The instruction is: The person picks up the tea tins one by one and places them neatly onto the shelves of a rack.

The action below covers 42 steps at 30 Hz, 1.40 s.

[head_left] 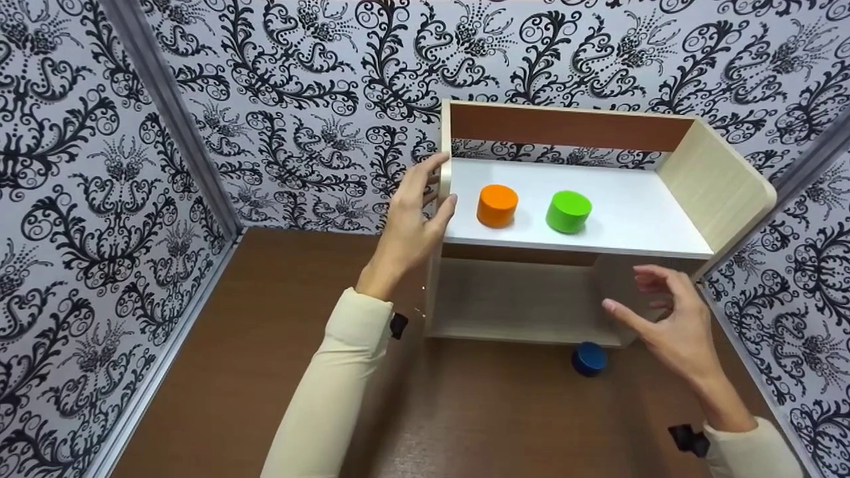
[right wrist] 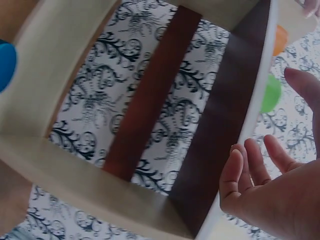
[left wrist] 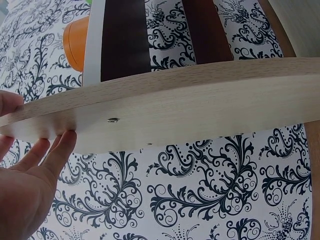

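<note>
A small wooden shelf unit (head_left: 724,179) stands on the brown table. My left hand (head_left: 413,219) grips the front edge of its left side panel (left wrist: 200,100); in the left wrist view the thumb and fingers lie on opposite faces of the panel. On the white upper board (head_left: 637,209) sit an orange cylinder (head_left: 497,206) and, to its right, a green cylinder (head_left: 569,212). My right hand (head_left: 680,325) holds nothing, its thumb and fingers spread apart in front of the unit's lower right part. A blue cylinder (head_left: 589,359) rests by the front edge of the bottom board, left of that hand.
Behind the unit rises a wall with black floral patterns (head_left: 299,119), which continues along both sides. The brown tabletop (head_left: 279,318) reaches the left wall's grey metal edge (head_left: 166,358). Brown slats (right wrist: 150,100) cross the unit's back, with wall visible between them.
</note>
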### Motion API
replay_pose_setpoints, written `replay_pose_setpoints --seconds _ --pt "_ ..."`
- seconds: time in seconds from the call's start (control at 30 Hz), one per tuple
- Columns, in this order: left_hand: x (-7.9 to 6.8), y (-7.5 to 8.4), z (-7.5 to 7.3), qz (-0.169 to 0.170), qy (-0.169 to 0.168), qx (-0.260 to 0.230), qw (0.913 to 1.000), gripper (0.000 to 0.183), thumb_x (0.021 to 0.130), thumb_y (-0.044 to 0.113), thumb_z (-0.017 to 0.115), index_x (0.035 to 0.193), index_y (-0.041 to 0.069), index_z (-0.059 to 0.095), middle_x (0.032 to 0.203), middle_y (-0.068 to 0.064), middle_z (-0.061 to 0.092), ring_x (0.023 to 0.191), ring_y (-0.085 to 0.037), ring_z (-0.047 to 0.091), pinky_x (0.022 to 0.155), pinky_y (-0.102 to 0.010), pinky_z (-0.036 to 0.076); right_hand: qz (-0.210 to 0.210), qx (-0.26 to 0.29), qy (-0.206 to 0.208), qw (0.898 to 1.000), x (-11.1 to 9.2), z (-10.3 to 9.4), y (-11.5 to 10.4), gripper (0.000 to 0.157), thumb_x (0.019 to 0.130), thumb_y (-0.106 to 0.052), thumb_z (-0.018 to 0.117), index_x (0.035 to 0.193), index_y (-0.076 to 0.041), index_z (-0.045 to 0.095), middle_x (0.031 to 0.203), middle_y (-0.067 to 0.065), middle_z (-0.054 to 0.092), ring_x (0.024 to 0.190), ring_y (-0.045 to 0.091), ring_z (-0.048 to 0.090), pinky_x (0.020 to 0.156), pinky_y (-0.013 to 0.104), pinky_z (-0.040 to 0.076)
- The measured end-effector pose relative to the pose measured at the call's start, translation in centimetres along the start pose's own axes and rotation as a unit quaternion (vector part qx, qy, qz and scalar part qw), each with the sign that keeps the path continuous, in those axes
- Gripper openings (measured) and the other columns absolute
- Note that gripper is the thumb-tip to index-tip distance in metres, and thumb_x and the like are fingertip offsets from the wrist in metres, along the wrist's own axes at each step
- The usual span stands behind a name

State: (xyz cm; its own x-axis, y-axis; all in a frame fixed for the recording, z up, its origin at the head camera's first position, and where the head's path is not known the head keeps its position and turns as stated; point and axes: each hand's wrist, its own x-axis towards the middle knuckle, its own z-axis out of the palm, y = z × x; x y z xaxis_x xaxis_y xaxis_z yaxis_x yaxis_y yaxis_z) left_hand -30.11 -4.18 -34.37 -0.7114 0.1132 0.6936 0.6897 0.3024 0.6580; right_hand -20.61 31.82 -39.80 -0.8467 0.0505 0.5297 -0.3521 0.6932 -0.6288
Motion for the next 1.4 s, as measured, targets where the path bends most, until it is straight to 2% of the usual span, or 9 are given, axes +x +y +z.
replay_pose_setpoints --seconds 0.27,0.5,0.8,0.97,1.07,1.23,1.4 --pt "0.1 -0.1 0.1 0.000 0.000 -0.002 1.0000 0.056 0.095 0.001 0.064 0.147 0.003 0.045 0.140 -0.019 0.050 0.122 -0.026 0.055 0.101 -0.029 0.055 0.032 0.001 -0.027 0.999 -2.0 1.2 2.9 0.059 0.079 -0.015 0.089 0.129 0.000 0.060 0.114 0.010 0.058 0.100 0.009 0.052 0.080 0.005 0.044" --pt "0.1 -0.1 0.1 0.003 0.001 -0.005 1.0000 0.056 0.094 -0.001 0.063 0.147 0.003 0.045 0.137 -0.018 0.051 0.120 -0.025 0.056 0.101 -0.025 0.054 0.065 -0.011 -0.044 0.997 -3.4 2.2 5.1 0.061 0.080 -0.021 0.088 0.130 -0.001 0.060 0.116 0.012 0.058 0.098 0.002 0.050 0.079 0.004 0.042" --pt "0.1 0.0 0.2 -0.006 -0.002 -0.011 0.9999 0.057 0.095 -0.001 0.063 0.148 0.004 0.044 0.141 -0.018 0.049 0.122 -0.025 0.055 0.103 -0.028 0.053 0.112 -0.019 -0.064 0.992 -5.3 3.3 7.7 0.066 0.080 -0.027 0.088 0.132 -0.001 0.058 0.117 0.013 0.056 0.093 0.006 0.051 0.077 0.005 0.044" --pt "0.0 0.0 0.1 -0.010 -0.002 -0.010 0.9999 0.058 0.095 -0.001 0.063 0.149 0.005 0.044 0.141 -0.018 0.048 0.122 -0.025 0.055 0.103 -0.026 0.053 0.135 -0.034 -0.081 0.987 -6.3 4.0 9.3 0.070 0.081 -0.031 0.088 0.134 0.001 0.056 0.119 0.017 0.056 0.104 0.018 0.052 0.084 0.018 0.046" --pt "0.0 0.0 0.1 -0.006 0.000 -0.004 1.0000 0.058 0.095 -0.001 0.063 0.149 0.004 0.044 0.140 -0.018 0.049 0.122 -0.024 0.055 0.103 -0.025 0.053 0.146 -0.031 -0.089 0.985 -6.7 4.4 10.1 0.074 0.080 -0.032 0.088 0.135 0.003 0.053 0.123 0.021 0.054 0.111 0.032 0.050 0.088 0.027 0.044" --pt "0.0 0.0 0.1 -0.003 0.004 -0.002 1.0000 0.057 0.095 -0.001 0.063 0.149 0.004 0.044 0.140 -0.018 0.050 0.121 -0.024 0.055 0.102 -0.025 0.053 0.154 -0.036 -0.104 0.982 -7.4 5.2 11.4 0.079 0.080 -0.032 0.087 0.138 0.006 0.050 0.123 0.025 0.051 0.112 0.038 0.049 0.090 0.044 0.043" --pt "0.0 0.0 0.2 -0.001 0.006 -0.003 1.0000 0.057 0.094 -0.001 0.062 0.148 0.003 0.045 0.139 -0.018 0.050 0.120 -0.024 0.056 0.102 -0.025 0.054 0.171 -0.044 -0.129 0.976 -7.8 5.8 12.5 0.082 0.080 -0.036 0.086 0.141 0.004 0.048 0.122 0.027 0.050 0.111 0.042 0.047 0.091 0.056 0.042"
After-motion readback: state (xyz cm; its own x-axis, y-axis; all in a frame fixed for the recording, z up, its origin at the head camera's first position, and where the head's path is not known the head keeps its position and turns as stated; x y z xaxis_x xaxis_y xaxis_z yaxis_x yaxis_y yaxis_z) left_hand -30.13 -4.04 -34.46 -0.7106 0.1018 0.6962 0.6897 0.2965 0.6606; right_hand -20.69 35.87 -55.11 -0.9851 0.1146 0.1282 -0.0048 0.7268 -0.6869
